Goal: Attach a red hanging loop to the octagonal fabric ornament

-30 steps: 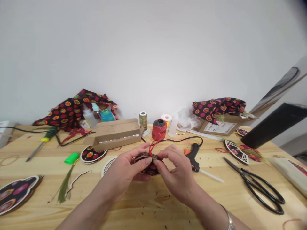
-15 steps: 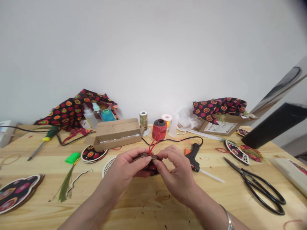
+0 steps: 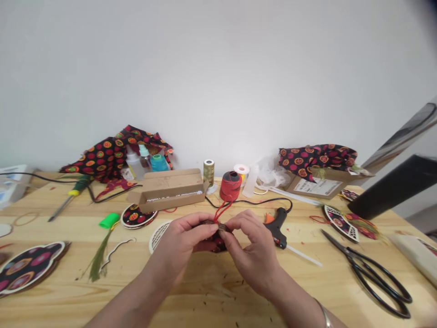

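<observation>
Both hands hold a small fabric-covered ornament [image 3: 220,244] with a dark pattern, over the middle of the table. My left hand [image 3: 186,237] is closed around its left side, thumb on the top edge. At the right, my right hand [image 3: 251,246] pinches the same edge between thumb and fingers. A red cord loop [image 3: 223,208] stands up from that edge between the two hands. Fingers cover much of the ornament. Just behind stands a spool of red cord [image 3: 230,186]. Right of my right hand lies a black glue gun [image 3: 278,225] with a glue stick in it.
Black scissors [image 3: 372,273] lie at the right. A cardboard box [image 3: 172,189], thread cone [image 3: 208,173] and screwdriver [image 3: 70,198] are behind. At left are a green tassel [image 3: 99,255], a round ornament [image 3: 138,216] and a larger patterned piece [image 3: 32,269]. A black cable [image 3: 259,201] crosses the back.
The view has turned slightly left, so the table things appear shifted to the right. Both hands keep their hold on the ornament, with only slight finger movement.
</observation>
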